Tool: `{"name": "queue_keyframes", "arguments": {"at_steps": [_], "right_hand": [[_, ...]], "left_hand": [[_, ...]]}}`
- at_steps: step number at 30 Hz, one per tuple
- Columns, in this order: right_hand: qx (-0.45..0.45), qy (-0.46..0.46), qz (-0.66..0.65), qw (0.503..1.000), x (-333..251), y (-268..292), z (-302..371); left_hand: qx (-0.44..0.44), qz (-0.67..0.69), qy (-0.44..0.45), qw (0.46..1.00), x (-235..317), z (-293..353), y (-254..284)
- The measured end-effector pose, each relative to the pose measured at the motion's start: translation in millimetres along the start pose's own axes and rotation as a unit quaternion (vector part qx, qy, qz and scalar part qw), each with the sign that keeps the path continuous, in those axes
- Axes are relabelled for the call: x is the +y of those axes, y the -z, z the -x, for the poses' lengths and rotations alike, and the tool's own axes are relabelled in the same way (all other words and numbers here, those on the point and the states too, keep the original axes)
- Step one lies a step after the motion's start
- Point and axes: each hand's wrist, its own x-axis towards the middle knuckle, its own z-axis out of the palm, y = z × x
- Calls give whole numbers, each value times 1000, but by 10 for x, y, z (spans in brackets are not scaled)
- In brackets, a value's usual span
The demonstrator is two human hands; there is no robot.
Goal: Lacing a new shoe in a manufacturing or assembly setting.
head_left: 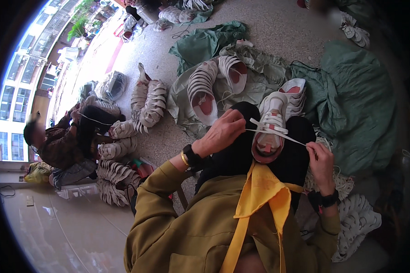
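A white shoe (pixel 273 107) with pink parts rests between my knees, its opening toward me. Across it runs a white shoelace (pixel 292 138), stretched out to both sides. My left hand (pixel 223 131) is closed on one end of the lace, left of the shoe. On the other side my right hand (pixel 321 166) pinches the lace between thumb and fingers, lower and nearer to me. Over my lap hangs a yellow cloth (pixel 262 186). Just beyond the shoe stands a stack of nested shoe uppers (pixel 296 98).
Rows of nested shoe uppers (pixel 202 86) lie on green sheeting ahead. Green sacks (pixel 355 104) bulge at the right, with more uppers (pixel 357 225) below. At the left another person (pixel 61 148) sits by further rows of uppers (pixel 116 179). A stack (pixel 150 104) lies on the speckled floor.
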Motion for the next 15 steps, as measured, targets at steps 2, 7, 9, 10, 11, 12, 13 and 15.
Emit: {"name": "queue_keyframes", "arguments": {"at_steps": [2,7,9,10,11,12,13,15], "right_hand": [[10,-7,10,1000,34,44,16],[47,-17,35,998,244,212,85],[51,-42,50,997,308,296,132],[61,-30,56,996,357,326,182],[71,-19,63,995,422,331,188],[74,-12,72,995,471,365,231],[77,-10,75,994,458,372,236],[47,-67,53,995,364,402,275]], "left_hand": [[-3,-37,15,999,28,-3,54],[2,-87,30,996,-22,48,120],[-5,-83,55,995,-23,47,175],[-5,-87,48,995,-26,59,184],[-6,-91,41,995,-61,41,234],[-8,-88,38,995,-78,69,244],[-4,-89,52,995,-79,121,260],[2,-90,94,991,-75,241,289]]}}
